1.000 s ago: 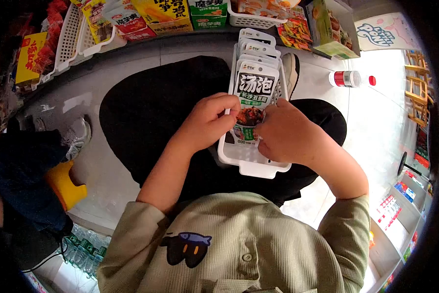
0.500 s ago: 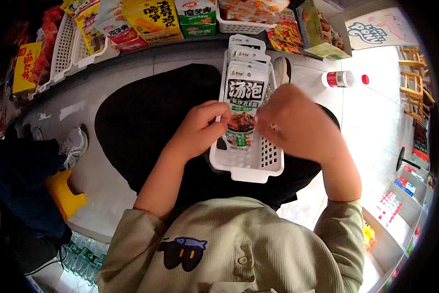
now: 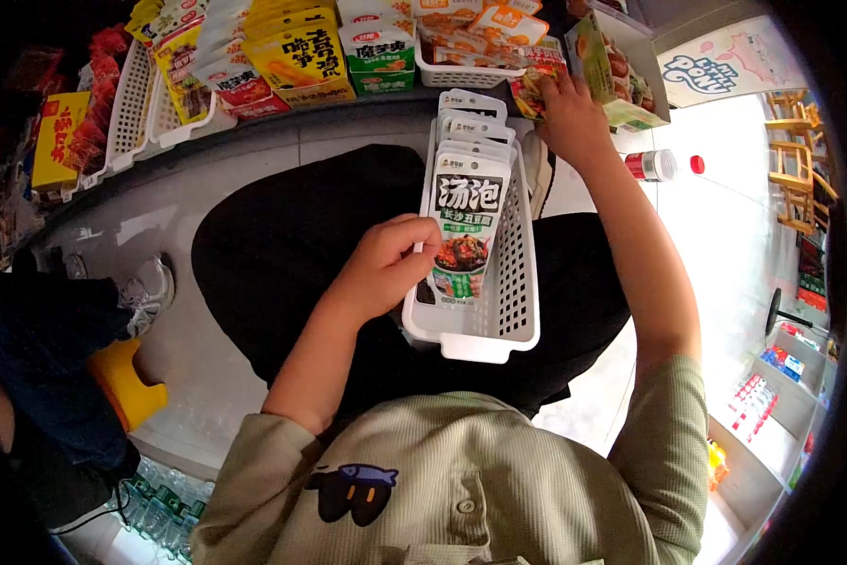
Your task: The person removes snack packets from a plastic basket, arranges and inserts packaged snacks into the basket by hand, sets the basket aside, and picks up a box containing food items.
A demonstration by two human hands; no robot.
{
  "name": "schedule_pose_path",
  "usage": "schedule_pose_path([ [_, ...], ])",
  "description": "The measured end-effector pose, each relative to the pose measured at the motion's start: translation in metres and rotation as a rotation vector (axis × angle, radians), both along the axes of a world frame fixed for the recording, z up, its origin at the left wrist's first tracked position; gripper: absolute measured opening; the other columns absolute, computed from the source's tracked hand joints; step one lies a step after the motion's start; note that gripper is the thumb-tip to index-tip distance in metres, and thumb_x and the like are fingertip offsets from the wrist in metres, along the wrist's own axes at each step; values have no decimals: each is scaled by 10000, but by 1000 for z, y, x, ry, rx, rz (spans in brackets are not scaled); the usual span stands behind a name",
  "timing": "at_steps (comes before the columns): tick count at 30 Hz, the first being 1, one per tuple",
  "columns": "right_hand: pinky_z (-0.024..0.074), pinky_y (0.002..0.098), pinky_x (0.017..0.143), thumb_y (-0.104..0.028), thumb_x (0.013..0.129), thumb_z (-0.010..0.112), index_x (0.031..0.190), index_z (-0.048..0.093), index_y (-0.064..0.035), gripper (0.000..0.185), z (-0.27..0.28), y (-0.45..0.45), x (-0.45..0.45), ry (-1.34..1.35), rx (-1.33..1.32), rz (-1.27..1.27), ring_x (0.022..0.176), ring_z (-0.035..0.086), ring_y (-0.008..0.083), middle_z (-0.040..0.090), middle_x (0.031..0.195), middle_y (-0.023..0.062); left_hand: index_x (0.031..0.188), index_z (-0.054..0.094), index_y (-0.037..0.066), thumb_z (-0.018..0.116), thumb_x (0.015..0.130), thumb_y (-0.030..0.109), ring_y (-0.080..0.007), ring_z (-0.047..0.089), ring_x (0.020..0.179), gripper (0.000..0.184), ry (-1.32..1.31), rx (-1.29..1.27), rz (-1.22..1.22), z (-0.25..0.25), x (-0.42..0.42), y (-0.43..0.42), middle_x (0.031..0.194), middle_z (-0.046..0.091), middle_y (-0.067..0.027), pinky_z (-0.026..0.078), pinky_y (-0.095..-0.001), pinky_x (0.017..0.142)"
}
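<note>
A white plastic basket [image 3: 518, 273] rests between my knees, holding several upright white packets [image 3: 467, 212] with black and green print. My left hand [image 3: 390, 259] is closed on the basket's left rim, its fingers curled beside the front packet. My right hand [image 3: 574, 118] reaches out to the shelf at the far side. Its fingers are bent over a red and green snack packet [image 3: 527, 92], gripping it at the shelf's edge; the fingertips are partly hidden.
Along the shelf stand yellow snack bags [image 3: 296, 56], green and white bags [image 3: 378, 52], a white basket of orange packets [image 3: 470, 77] and an open carton [image 3: 621, 71]. A bottle [image 3: 651, 166] lies on the floor at right. Another person's shoe [image 3: 148, 292] and a yellow stool [image 3: 129, 377] are at left.
My right hand has left the basket's right side and moved away to the snack packets on the shelf. My left hand stays at the basket's rim.
</note>
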State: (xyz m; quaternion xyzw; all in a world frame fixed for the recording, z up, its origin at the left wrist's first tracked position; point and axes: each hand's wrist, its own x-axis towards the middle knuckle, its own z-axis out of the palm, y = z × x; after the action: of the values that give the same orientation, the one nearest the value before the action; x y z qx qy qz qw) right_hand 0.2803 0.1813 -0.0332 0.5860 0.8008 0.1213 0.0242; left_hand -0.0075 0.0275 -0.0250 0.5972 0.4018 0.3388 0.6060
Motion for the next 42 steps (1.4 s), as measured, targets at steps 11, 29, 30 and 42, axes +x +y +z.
schedule_pose_path([
  [11, 531, 495, 648, -218, 900, 562, 864, 661, -41, 206, 74, -37, 1, 152, 66, -182, 738, 672, 392, 676, 781, 203, 834, 541, 13, 566, 846, 88, -134, 478, 678, 80, -7, -27, 22, 5, 0, -1, 777, 511, -61, 388, -299, 610],
  [29, 541, 410, 750, -126, 660, 713, 995, 655, -32, 353, 115, -161, -82, 666, -54, 363, 890, 648, 320, 663, 958, 114, 902, 610, -12, 198, 1005, 645, -194, 516, 714, 783, -56, 20, 63, -18, 1, -9, 805, 540, -84, 413, -323, 659],
  [30, 540, 404, 765, -132, 666, 704, 1009, 659, -31, 361, 114, -164, -86, 639, -98, 418, 922, 643, 304, 662, 983, 103, 965, 630, -1, 183, 997, 662, -204, 558, 763, 801, -115, -142, 109, -24, 3, -12, 861, 588, -93, 441, -332, 700],
  [42, 497, 416, 902, -182, 676, 729, 1031, 675, -49, 382, 104, -161, -83, 639, -395, 571, 1060, 602, 285, 626, 1114, 87, 1203, 630, -14, 528, 956, 273, -181, 648, 1056, 392, -283, -503, 93, 18, 3, -6, 1129, 685, -138, 495, -332, 935],
])
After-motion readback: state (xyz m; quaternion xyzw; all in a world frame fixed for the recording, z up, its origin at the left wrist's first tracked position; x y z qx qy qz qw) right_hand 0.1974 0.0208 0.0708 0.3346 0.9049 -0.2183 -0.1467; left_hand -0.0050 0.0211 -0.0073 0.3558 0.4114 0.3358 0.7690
